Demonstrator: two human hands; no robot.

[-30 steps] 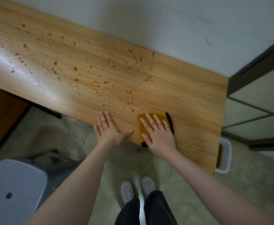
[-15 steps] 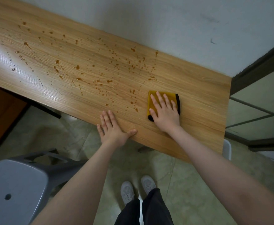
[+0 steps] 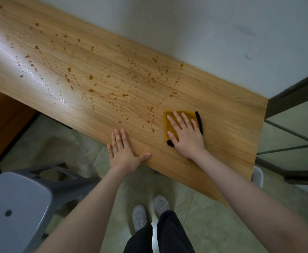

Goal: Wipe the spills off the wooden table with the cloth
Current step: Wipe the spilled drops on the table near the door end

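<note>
Just right hand (image 3: pixel 185 136) flat on cloth (image 3: pixel 169 125), black edge rightward.

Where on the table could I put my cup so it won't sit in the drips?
The dry wood right of the cloth, out to the table end, is free. So is the near strip between the left hand and right hand. Left of the cloth, spills crowd the top.

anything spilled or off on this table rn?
Yes. Brown droplets are spattered across most of the wooden table, thickest in the middle and reaching the wall edge. None lie right of the yellow cloth, which sits flat under the right hand. The left hand rests on the near edge. No visible damage.
</note>
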